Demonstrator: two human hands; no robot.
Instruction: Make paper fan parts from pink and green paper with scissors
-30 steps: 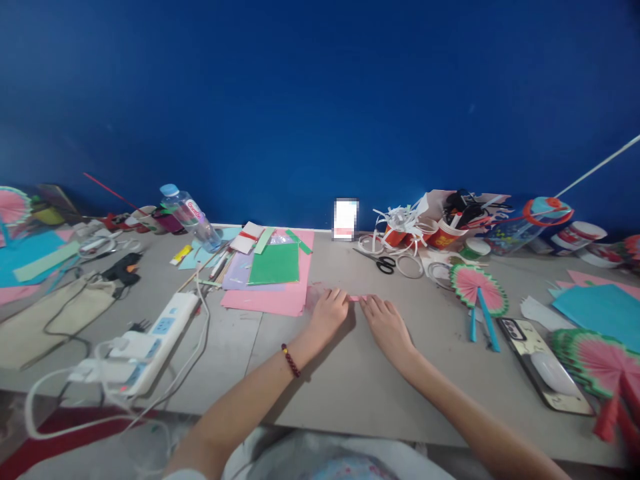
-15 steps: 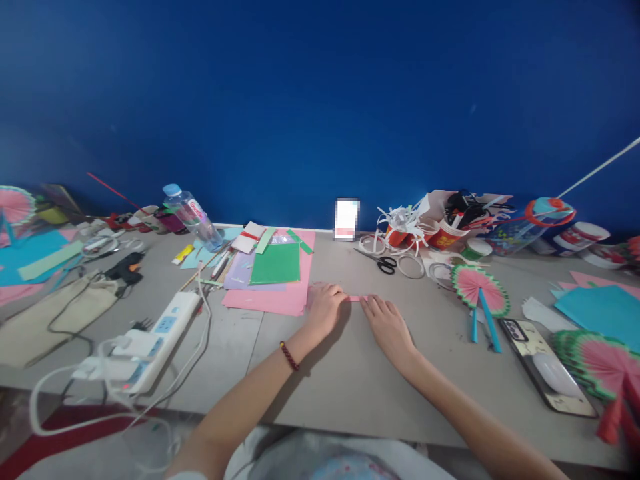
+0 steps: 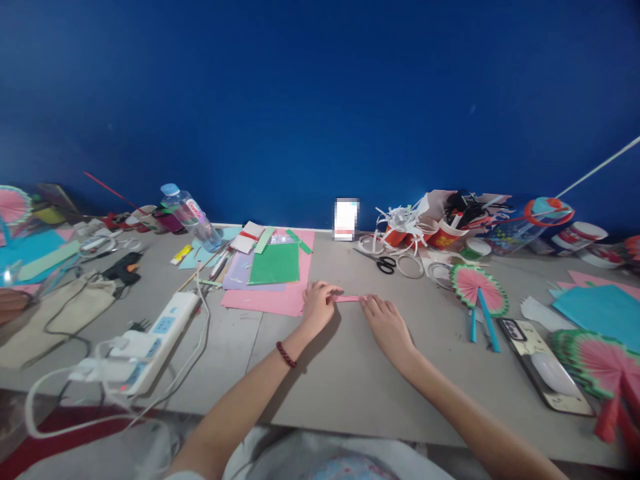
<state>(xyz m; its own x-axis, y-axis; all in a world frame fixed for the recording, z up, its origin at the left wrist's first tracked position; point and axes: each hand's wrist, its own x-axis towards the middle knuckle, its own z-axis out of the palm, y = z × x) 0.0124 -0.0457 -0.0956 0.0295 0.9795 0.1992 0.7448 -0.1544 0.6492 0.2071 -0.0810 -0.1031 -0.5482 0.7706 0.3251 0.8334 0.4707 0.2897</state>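
Observation:
A narrow folded pink paper strip (image 3: 349,299) lies on the table between my hands. My left hand (image 3: 319,308) is closed at its left end, fingers bent and raised slightly above the tabletop. My right hand (image 3: 389,325) presses its fingertips together on the right end; its thumb is hidden. Both ends of the strip are partly covered by fingers. Just beyond my left hand are large pink sheets (image 3: 260,302) with a green paper packet (image 3: 275,263) on top. Black-handled scissors (image 3: 385,265) lie past my right hand.
A power strip (image 3: 163,340) with white cables lies left, near a glue gun (image 3: 124,268) and a tilted water bottle (image 3: 193,217). Pink-green paper fans (image 3: 480,290) and a phone (image 3: 547,373) are right. At the far left edge another person's hand (image 3: 13,305) shows.
My left hand has shifted a little left and its fingers have lifted, showing more of the pink strip. My right hand stays put. Another person's hand has appeared at the left edge.

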